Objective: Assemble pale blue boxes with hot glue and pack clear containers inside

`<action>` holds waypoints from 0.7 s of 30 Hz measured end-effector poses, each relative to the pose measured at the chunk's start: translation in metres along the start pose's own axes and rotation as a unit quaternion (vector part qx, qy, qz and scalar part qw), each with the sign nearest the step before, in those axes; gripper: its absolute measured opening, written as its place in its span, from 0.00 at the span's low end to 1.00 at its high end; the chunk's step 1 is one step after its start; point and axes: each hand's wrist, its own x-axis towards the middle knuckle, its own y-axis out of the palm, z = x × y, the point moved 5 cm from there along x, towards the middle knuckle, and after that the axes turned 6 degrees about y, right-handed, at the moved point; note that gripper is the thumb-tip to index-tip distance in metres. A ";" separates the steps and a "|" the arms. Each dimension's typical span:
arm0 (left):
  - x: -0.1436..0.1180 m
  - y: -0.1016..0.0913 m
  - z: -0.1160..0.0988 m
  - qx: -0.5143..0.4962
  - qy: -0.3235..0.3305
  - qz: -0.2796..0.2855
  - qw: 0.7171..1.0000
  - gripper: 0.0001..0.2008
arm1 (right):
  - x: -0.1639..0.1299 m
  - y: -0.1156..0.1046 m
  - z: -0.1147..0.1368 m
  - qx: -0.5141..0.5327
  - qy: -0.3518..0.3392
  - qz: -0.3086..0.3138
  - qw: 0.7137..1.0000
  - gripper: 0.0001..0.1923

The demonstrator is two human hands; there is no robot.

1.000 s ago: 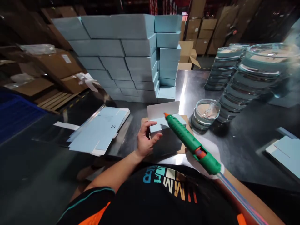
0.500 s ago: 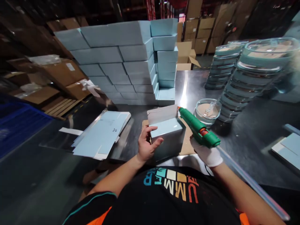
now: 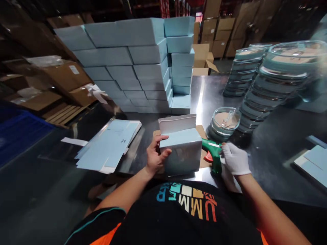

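Note:
My left hand (image 3: 154,157) grips the left side of a small light-blue box (image 3: 182,153) whose white flap stands up at the back. The box stands on a brown cardboard sheet (image 3: 199,131) on the dark metal table (image 3: 270,160). To the right of the box, my right hand (image 3: 235,160), in a white glove, holds a green glue gun (image 3: 213,153) low against the table.
A tall stack of light-blue boxes (image 3: 143,64) rises behind. Flat blue box blanks (image 3: 109,143) lie to the left, and more (image 3: 311,163) at the right edge. Stacks of round glass-lidded containers (image 3: 276,78) stand at the right, one short stack (image 3: 224,123) close by. Brown cartons (image 3: 61,75) sit at left.
My right hand has swung the glue gun from above the box down to the table at the box's right. My left hand has kept hold of the box, which now stands taller.

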 end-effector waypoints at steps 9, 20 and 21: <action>-0.001 0.015 0.018 -0.082 0.002 0.096 0.992 0.29 | -0.007 0.068 0.094 0.200 -0.092 0.141 0.965 0.17; 0.018 0.009 0.011 -0.138 0.166 0.117 0.969 0.23 | -0.020 0.050 0.068 0.116 -0.393 0.171 0.896 0.22; 0.021 0.009 0.008 -0.118 0.185 0.156 0.963 0.21 | -0.024 0.050 0.069 0.113 -0.402 0.180 0.891 0.22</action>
